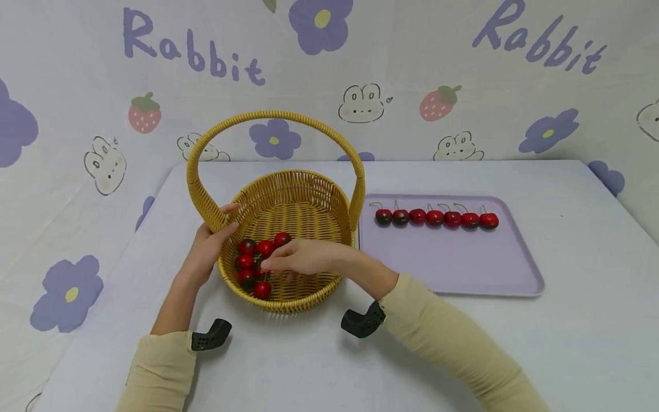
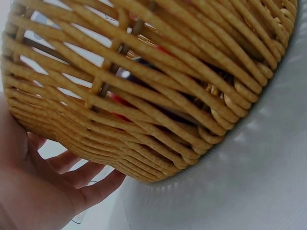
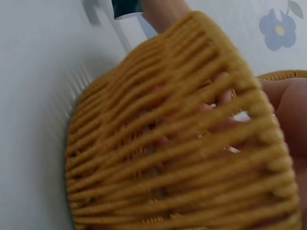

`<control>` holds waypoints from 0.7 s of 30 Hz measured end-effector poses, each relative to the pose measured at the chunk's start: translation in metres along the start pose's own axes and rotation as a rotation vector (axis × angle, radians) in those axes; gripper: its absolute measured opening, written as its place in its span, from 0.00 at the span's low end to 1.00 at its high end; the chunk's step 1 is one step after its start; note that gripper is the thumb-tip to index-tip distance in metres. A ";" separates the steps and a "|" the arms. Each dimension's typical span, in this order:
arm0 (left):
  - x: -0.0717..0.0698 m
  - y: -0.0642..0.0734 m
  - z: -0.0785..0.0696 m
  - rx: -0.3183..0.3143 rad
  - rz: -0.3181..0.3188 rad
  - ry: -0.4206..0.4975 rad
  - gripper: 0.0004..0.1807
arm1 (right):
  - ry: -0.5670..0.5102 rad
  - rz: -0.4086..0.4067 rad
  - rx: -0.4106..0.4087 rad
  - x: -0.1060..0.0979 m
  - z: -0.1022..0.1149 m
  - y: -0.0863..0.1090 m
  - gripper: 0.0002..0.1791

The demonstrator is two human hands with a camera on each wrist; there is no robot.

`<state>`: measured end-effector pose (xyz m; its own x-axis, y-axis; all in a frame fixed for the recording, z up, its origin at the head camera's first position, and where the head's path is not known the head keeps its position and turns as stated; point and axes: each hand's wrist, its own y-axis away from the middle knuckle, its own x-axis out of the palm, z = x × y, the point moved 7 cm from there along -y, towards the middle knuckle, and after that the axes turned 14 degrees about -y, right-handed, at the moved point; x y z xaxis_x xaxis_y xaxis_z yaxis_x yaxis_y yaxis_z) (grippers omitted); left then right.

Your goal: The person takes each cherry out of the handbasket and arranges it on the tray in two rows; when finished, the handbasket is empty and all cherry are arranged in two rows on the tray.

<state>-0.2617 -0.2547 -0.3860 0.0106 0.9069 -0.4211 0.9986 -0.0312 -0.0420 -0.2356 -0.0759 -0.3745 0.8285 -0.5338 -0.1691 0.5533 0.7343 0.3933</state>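
A yellow wicker basket with a tall arched handle stands on the table, several dark red cherries gathered at its left side. My left hand grips the basket's left rim by the handle base, thumb over the edge; in the left wrist view that hand's fingers lie against the outer wall. Inside the basket is my right hand, its thumb and forefinger tips close together at a partly hidden cherry. Whether they pinch it or its stem cannot be made out. The wicker wall mostly covers that hand in the right wrist view.
Right of the basket lies a lilac tray, close to the basket's side. A row of several stemmed cherries runs along the tray's far part. Behind the table hangs a printed cloth. Black wrist cameras sit at both cuffs.
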 end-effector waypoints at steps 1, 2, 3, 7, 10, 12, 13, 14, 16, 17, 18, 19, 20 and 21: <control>0.000 0.000 0.000 0.001 0.000 -0.001 0.25 | -0.001 0.004 -0.001 0.002 0.000 -0.001 0.22; 0.000 0.000 0.000 0.000 -0.001 -0.002 0.25 | -0.004 0.006 0.001 0.004 -0.001 -0.002 0.22; 0.000 0.000 0.000 0.000 -0.002 -0.003 0.25 | -0.003 0.008 -0.002 0.005 -0.001 -0.003 0.22; 0.000 0.000 0.000 -0.003 -0.002 0.002 0.25 | 0.009 0.017 0.000 0.010 -0.004 -0.007 0.21; 0.001 0.000 0.000 -0.002 0.000 0.005 0.25 | 0.047 0.023 -0.002 0.013 -0.005 -0.010 0.21; 0.001 0.000 0.000 -0.003 0.001 0.006 0.25 | 0.046 0.036 -0.004 0.016 -0.005 -0.011 0.20; 0.001 0.000 0.000 -0.003 0.001 0.006 0.25 | 0.041 0.043 -0.003 0.018 -0.005 -0.011 0.20; 0.001 0.000 0.000 -0.004 0.000 0.006 0.25 | 0.036 0.049 -0.003 0.019 -0.005 -0.012 0.20; 0.001 0.000 0.000 -0.006 -0.002 0.005 0.25 | 0.021 0.056 -0.004 0.021 -0.005 -0.013 0.19; 0.001 0.000 0.000 -0.006 -0.002 0.004 0.25 | 0.005 0.061 -0.004 0.022 -0.006 -0.013 0.19; 0.001 0.000 0.000 -0.006 -0.003 0.003 0.25 | -0.002 0.060 -0.004 0.022 -0.006 -0.014 0.18; 0.001 0.000 0.000 -0.006 -0.003 0.002 0.25 | -0.004 0.060 -0.007 0.022 -0.006 -0.015 0.17; 0.000 0.000 0.000 -0.005 -0.003 0.000 0.25 | 0.000 0.059 -0.013 0.023 -0.005 -0.015 0.16; 0.000 0.000 0.000 -0.003 -0.003 0.000 0.25 | 0.010 0.060 -0.020 0.023 -0.005 -0.015 0.15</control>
<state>-0.2622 -0.2543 -0.3863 0.0073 0.9071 -0.4209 0.9988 -0.0267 -0.0403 -0.2246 -0.0973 -0.3888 0.8608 -0.4847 -0.1551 0.5045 0.7727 0.3852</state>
